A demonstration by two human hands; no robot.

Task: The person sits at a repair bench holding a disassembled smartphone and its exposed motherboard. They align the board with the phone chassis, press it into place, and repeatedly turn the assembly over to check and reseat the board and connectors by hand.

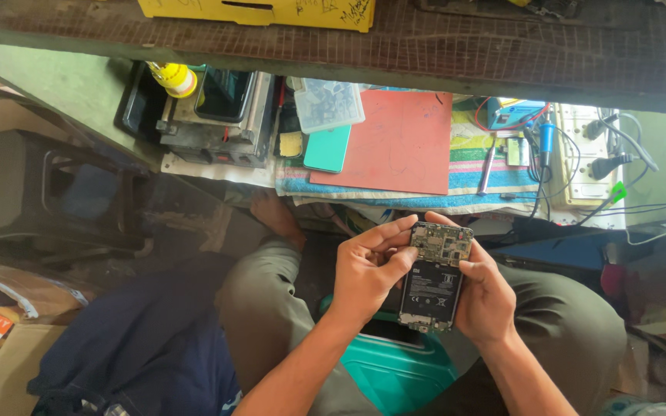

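Both hands' fingers [395, 231] around opened phone [433, 277]

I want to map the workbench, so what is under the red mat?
The red mat lies on a striped towel, whose blue edge shows along the front and right. A teal phone case rests beside its left edge. Whatever is beneath the mat's middle is covered.
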